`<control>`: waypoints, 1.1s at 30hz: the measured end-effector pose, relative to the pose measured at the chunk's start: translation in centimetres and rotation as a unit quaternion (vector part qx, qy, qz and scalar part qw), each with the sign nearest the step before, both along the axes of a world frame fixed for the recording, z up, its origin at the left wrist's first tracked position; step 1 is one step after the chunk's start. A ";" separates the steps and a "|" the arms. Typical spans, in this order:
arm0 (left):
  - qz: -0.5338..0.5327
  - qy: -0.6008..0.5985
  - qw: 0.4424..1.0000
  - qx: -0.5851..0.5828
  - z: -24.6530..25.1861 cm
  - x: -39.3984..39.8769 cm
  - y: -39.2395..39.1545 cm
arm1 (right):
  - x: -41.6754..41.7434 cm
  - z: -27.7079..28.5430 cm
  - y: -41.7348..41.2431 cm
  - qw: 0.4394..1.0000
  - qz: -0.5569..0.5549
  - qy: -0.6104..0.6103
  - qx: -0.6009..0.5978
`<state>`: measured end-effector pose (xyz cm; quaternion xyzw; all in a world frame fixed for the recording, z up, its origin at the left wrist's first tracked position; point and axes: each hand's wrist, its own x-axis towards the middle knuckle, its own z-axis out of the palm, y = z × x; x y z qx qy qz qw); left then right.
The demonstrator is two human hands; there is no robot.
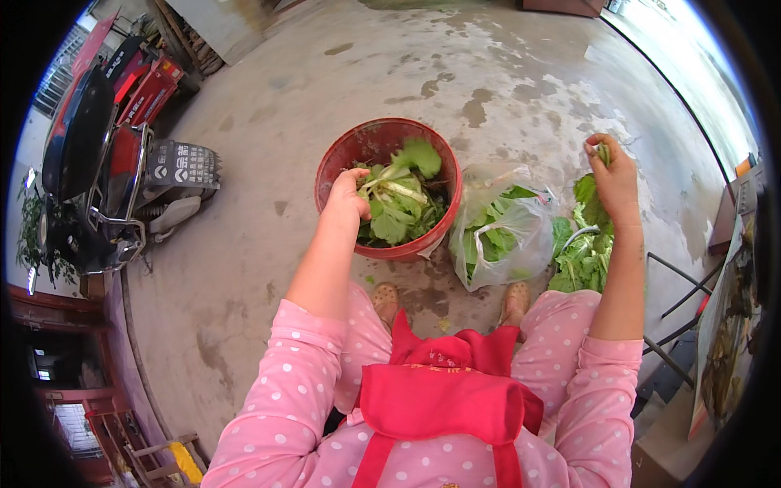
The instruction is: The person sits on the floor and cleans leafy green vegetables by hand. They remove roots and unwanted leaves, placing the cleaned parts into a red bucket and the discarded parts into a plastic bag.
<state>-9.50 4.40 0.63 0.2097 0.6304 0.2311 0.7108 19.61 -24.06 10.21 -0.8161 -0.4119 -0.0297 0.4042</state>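
Note:
My left hand (349,194) is over the left side of a red plastic bucket (324,183), its thumb and fingers against leafy greens (396,207) with pale stems. Whether it grips them or has let go is unclear. One leaf at the top is blurred. To the right, my right hand (615,177) is raised and pinches a green stem (603,154); a leaf (587,194) shows below the hand. A clear plastic bag (528,235) with green leaves inside stands between the bucket and my right arm. More leafy greens (583,265) lie beneath my right forearm, beside a thin curved handle.
A motor scooter (122,189) with a grey printed sheet stands at left on the concrete floor (256,134). A wooden chair (165,457) is at lower left. Metal legs (677,274) and cardboard (671,439) are at right. My feet are behind the bucket and bag.

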 end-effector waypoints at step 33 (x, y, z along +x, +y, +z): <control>-0.050 -0.052 0.951 0.302 -1.2 1.0 1.1 | 7.7 -22.3 -23.7 0.821 -0.217 0.089 -0.520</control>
